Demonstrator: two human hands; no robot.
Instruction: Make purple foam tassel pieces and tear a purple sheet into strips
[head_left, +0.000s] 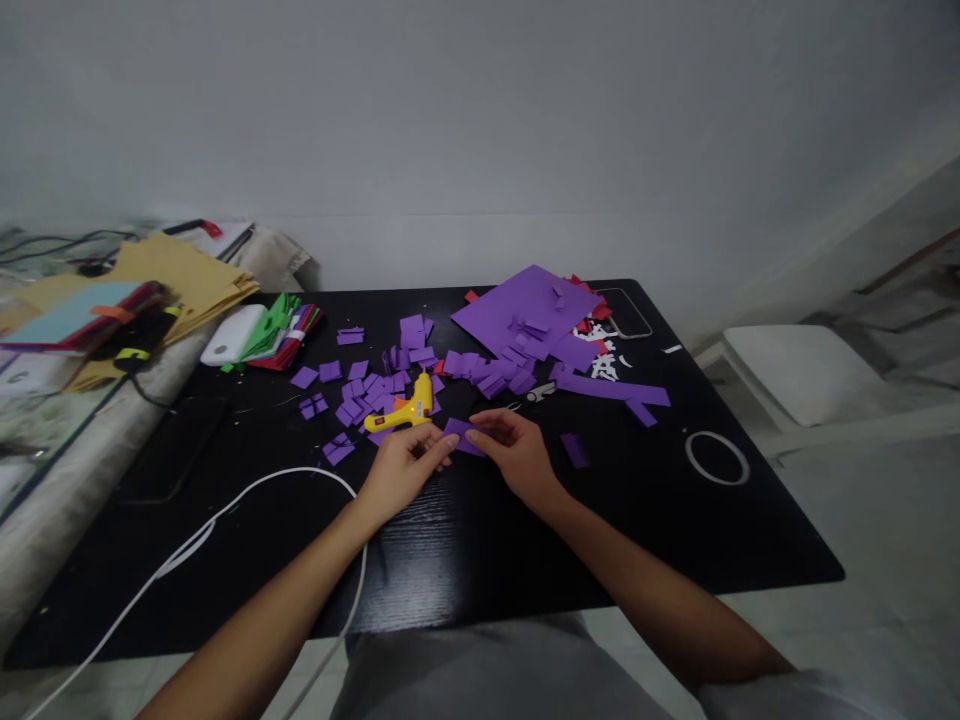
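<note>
Flat on the black table (615,540) beneath our fingers is the best support; we keep clear of the yellow glue gun (409,412) just beyond the left fingers, nozzle maybe hot, and press the purple piece (465,437), between both hands' fingertips, lightly. Forearms angle inward; left hand (403,465) pinches its edge, nearly closed; right hand (523,460) arches loosely, thumb touching, grip underneath unclear.
</note>
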